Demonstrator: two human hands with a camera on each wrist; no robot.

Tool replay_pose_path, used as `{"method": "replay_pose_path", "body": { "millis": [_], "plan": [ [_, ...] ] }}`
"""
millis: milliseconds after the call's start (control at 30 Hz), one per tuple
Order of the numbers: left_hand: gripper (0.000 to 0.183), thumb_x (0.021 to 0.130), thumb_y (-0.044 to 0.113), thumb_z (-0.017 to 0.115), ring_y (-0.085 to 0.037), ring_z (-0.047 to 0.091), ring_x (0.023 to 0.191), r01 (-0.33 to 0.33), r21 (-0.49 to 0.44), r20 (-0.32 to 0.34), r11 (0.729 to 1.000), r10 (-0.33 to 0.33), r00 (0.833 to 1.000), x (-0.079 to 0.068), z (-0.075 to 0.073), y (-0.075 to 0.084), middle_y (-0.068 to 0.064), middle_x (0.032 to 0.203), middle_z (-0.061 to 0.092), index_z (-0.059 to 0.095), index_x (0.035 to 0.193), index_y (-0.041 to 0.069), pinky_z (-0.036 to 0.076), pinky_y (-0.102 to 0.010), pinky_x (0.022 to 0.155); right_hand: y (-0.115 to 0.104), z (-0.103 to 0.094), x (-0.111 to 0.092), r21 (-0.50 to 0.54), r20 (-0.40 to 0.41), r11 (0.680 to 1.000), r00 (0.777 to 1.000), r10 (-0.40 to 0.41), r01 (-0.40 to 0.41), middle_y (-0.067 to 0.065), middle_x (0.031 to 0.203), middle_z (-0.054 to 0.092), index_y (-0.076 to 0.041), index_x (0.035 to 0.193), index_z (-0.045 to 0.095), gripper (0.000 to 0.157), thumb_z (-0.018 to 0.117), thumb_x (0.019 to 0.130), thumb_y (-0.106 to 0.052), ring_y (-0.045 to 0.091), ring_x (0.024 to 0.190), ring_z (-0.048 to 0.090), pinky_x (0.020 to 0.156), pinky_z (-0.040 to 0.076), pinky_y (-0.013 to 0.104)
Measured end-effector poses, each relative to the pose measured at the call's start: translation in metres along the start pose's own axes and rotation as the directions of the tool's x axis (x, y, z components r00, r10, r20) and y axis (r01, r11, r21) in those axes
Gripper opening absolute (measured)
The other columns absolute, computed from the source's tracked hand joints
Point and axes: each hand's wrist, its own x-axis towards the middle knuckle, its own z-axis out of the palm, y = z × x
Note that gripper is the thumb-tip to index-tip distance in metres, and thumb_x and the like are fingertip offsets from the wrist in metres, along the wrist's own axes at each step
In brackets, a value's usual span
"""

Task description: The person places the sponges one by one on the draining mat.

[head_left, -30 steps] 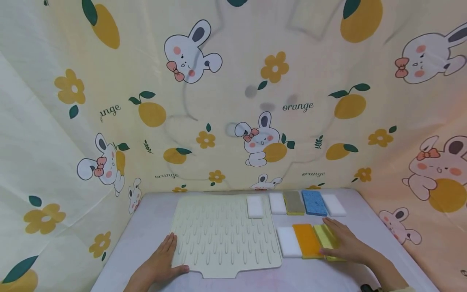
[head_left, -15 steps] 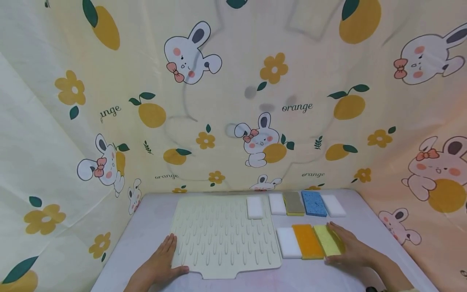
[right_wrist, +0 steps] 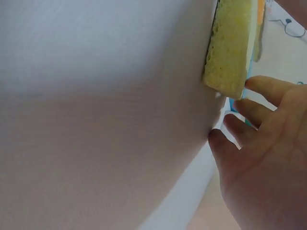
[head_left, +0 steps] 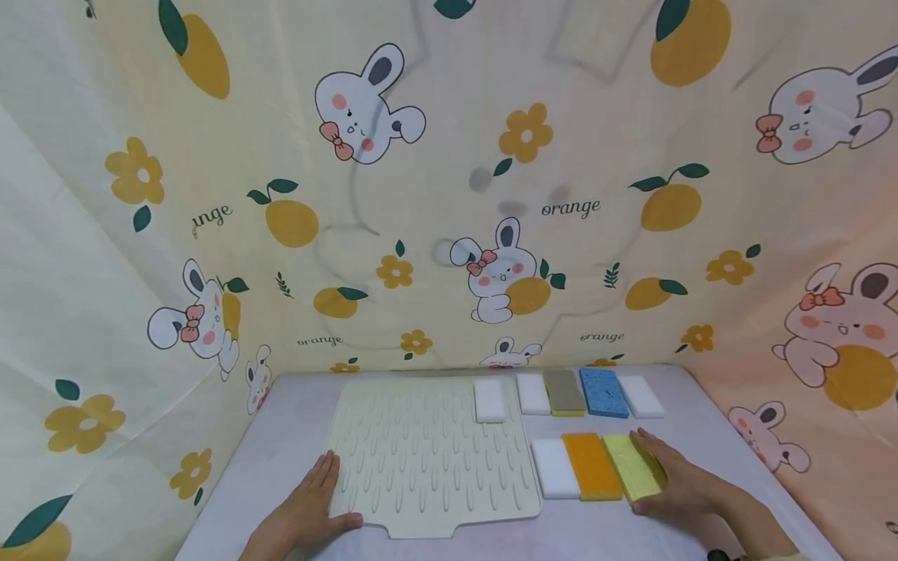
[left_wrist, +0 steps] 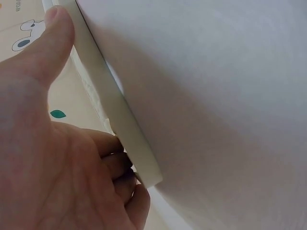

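Note:
A pale cream board with raised ridges (head_left: 421,483) lies flat on the table. My left hand (head_left: 302,502) rests along its left edge, fingers extended and thumb at the front edge; the left wrist view shows the board's thick side (left_wrist: 124,115) against the fingers. To the right, a yellow sponge (head_left: 627,463) lies beside an orange sponge (head_left: 592,467). My right hand (head_left: 677,483) is spread at the yellow sponge's right side, thumb near its front corner. In the right wrist view the fingers are around its far edge, not curled round it.
A white sponge (head_left: 489,401) sits on the board's back right. Behind stand a white sponge (head_left: 534,393), a grey-and-yellow sponge (head_left: 564,392), a blue sponge (head_left: 603,393) and another white one. A white sponge (head_left: 556,469) lies between board and orange sponge. A printed curtain (head_left: 421,234) surrounds the table.
My right hand has shifted right and slightly toward me, off the top of the yellow sponge, so more of the sponge shows. The left hand and the board stay put.

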Motion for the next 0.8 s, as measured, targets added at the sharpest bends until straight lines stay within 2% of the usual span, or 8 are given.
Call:
{"method": "replay_pose_path", "body": {
  "millis": [300, 467, 633, 800],
  "plan": [
    [0.123, 0.087, 0.065, 0.08, -0.051, 0.017, 0.161, 0.007, -0.002, 0.003, 1.0, -0.007, 1.0, 0.0008, -0.0015, 0.0012, -0.037, 0.171, 0.02, 0.026, 0.161, -0.017, 0.022, -0.062, 0.129, 0.0008, -0.0002, -0.0015, 0.006, -0.015, 0.999, 0.999, -0.049, 0.049, 0.036, 0.173, 0.005, 0.005, 0.168, 0.017, 0.127, 0.094, 0.081, -0.046, 0.067, 0.152, 0.014, 0.111, 0.026, 0.087],
    [0.123, 0.086, 0.065, 0.081, -0.051, 0.018, 0.161, 0.015, 0.003, 0.008, 1.0, -0.015, 1.0, 0.002, -0.0005, 0.0006, -0.037, 0.171, 0.021, 0.027, 0.161, -0.017, 0.023, -0.062, 0.129, -0.0002, 0.0025, 0.0001, -0.003, -0.01, 1.0, 1.0, -0.002, 0.002, 0.037, 0.171, 0.012, 0.002, 0.168, 0.018, 0.125, 0.093, 0.082, -0.047, 0.065, 0.148, 0.024, 0.11, 0.029, 0.086],
    [0.124, 0.085, 0.067, 0.08, -0.051, 0.018, 0.161, 0.02, 0.012, 0.009, 1.0, -0.02, 1.0, 0.0016, 0.0005, 0.0002, -0.037, 0.171, 0.021, 0.027, 0.161, -0.017, 0.023, -0.062, 0.129, 0.0003, 0.0036, 0.0003, -0.01, -0.02, 1.0, 1.0, -0.018, 0.018, 0.039, 0.167, 0.019, 0.004, 0.167, 0.02, 0.123, 0.093, 0.082, -0.047, 0.062, 0.144, 0.033, 0.11, 0.033, 0.084],
    [0.125, 0.085, 0.067, 0.08, -0.051, 0.018, 0.161, 0.032, 0.003, 0.022, 0.999, -0.032, 0.999, 0.0023, 0.0011, 0.0009, -0.036, 0.171, 0.02, 0.026, 0.161, -0.016, 0.023, -0.063, 0.129, 0.0018, 0.0052, -0.0003, -0.014, -0.042, 0.999, 0.999, -0.032, 0.031, 0.04, 0.165, 0.02, 0.007, 0.165, 0.022, 0.123, 0.093, 0.082, -0.047, 0.061, 0.143, 0.034, 0.111, 0.034, 0.083]
  ]
}}
